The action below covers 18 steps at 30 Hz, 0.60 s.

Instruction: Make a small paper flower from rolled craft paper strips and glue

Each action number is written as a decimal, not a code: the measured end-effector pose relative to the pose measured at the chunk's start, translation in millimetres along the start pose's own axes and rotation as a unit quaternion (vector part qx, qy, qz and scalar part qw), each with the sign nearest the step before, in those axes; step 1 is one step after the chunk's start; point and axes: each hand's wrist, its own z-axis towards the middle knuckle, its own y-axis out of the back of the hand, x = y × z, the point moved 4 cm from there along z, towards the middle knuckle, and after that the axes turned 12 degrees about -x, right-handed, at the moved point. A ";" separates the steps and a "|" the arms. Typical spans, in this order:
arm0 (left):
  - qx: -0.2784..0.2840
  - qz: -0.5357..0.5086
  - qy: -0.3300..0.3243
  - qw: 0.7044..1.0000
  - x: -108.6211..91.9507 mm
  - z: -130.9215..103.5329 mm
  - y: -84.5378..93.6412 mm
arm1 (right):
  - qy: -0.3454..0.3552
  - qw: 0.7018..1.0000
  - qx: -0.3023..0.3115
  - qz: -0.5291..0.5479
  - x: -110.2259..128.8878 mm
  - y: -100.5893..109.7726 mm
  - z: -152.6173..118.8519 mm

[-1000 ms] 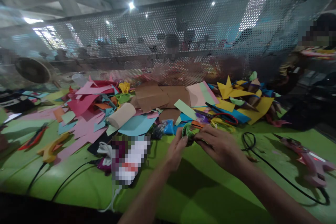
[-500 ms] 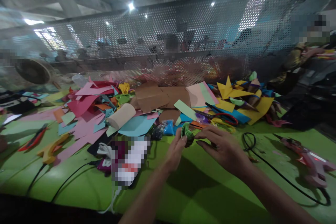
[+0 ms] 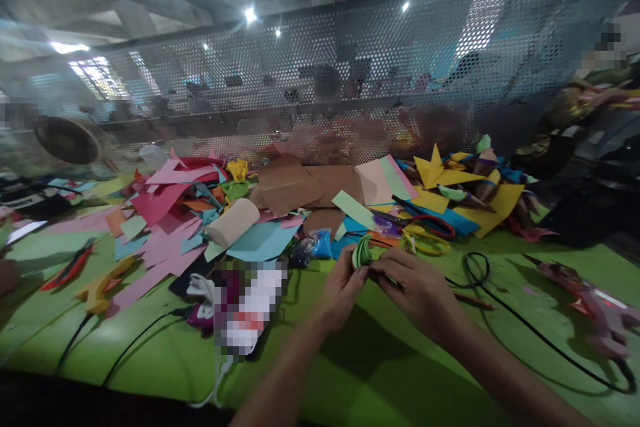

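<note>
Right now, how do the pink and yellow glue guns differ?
Pink glue gun is pink with a dark nozzle; yellow glue gun is mainly yellow. Pink glue gun shows a red light; none is visible on yellow glue gun. Pink glue gun lies right, yellow glue gun left. Both rest on the green table.

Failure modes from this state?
The small green striped piece could get squashed, pinched between the left hand and right hand.

The black looped cable might snag the right forearm and drag the pink glue gun.
</note>
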 end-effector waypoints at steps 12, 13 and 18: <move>-0.022 -0.015 0.060 0.998 10.4 -0.5 1.0 | 0.003 1.000 0.002 -0.017 -3.5 -0.2 -2.3; -0.024 -0.015 0.061 0.998 11.2 -0.6 0.9 | 0.003 1.000 0.002 -0.016 -3.6 -0.2 -2.7; -0.020 -0.018 0.043 0.999 8.5 0.0 -0.5 | 0.015 1.000 -0.016 -0.010 -1.2 0.7 -4.8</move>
